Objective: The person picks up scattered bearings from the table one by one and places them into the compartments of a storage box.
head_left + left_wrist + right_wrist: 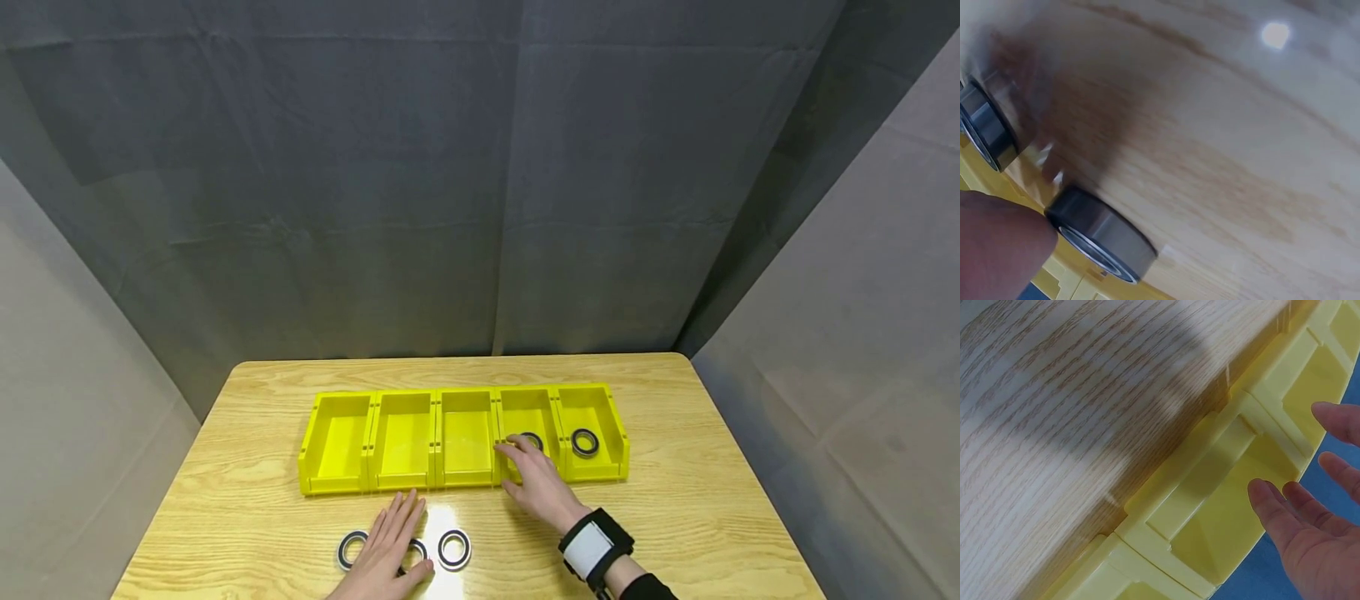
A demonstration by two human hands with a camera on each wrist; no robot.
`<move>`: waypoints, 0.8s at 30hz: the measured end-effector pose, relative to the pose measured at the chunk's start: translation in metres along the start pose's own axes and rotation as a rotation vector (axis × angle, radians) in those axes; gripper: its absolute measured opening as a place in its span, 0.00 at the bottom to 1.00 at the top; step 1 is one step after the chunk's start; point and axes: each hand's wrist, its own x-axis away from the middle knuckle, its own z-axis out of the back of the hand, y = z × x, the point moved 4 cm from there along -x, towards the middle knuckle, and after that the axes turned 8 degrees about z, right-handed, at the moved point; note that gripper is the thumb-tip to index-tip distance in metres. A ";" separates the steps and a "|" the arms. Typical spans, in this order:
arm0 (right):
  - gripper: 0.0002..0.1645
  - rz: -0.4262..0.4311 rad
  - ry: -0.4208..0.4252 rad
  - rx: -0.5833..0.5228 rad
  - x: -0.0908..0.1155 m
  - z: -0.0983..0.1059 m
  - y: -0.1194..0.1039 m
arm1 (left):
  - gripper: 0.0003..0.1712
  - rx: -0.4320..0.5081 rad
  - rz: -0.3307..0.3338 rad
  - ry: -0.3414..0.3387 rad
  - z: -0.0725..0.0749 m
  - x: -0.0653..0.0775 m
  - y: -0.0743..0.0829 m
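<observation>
My left hand (384, 557) lies low over the near part of the table, fingers straight. Beneath it a ball bearing (423, 548) is partly covered, between one bearing (342, 551) on the left and another (467, 551) on the right. The left wrist view has the thumb (1000, 244) right at the side of a dark-rimmed bearing (1110, 234). My right hand (542, 485) reaches over the fourth compartment of a yellow bin row (468, 482), its fingers loosely spread and holding nothing. Behind those fingers, a bearing (537, 440) sits in that compartment, partly hidden.
A further bearing (575, 443) lies in the rightmost compartment. Low walls divide the bin row, which stands across the middle of the wooden table (697, 517). A dark curtain (375, 208) hangs behind, with pale cloth (847, 375) at the sides.
</observation>
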 end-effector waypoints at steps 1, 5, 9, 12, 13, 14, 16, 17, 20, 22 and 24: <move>0.31 0.000 0.001 0.001 0.000 -0.001 0.000 | 0.45 -0.003 -0.002 0.003 0.000 0.000 0.000; 0.31 0.003 0.009 0.003 -0.002 -0.002 0.000 | 0.45 0.000 -0.010 0.001 -0.001 0.001 0.000; 0.31 -0.002 0.017 0.001 -0.002 -0.004 0.001 | 0.44 0.023 -0.006 -0.020 -0.002 0.002 0.000; 0.31 -0.007 0.017 -0.001 -0.003 -0.004 0.001 | 0.45 0.014 0.001 -0.014 -0.002 0.001 0.000; 0.31 -0.008 0.018 -0.001 -0.003 -0.004 0.001 | 0.45 0.009 0.002 -0.009 -0.001 0.001 0.000; 0.31 -0.008 0.019 0.000 -0.003 -0.005 0.001 | 0.45 0.004 0.002 -0.002 -0.001 0.001 0.000; 0.31 -0.003 0.026 0.003 -0.004 -0.005 0.001 | 0.45 0.001 0.003 0.004 -0.002 0.001 0.000; 0.31 -0.001 0.031 0.006 -0.004 -0.005 0.001 | 0.45 0.004 0.004 0.004 -0.002 0.001 0.000; 0.31 0.006 0.048 0.016 -0.006 -0.006 0.001 | 0.45 0.011 0.006 0.000 -0.002 0.001 0.000; 0.31 0.007 0.057 0.018 -0.006 -0.006 0.002 | 0.46 0.018 0.009 -0.004 -0.003 0.001 0.000; 0.31 0.007 0.067 0.015 -0.007 -0.006 0.002 | 0.46 0.016 0.008 0.002 -0.002 0.001 0.000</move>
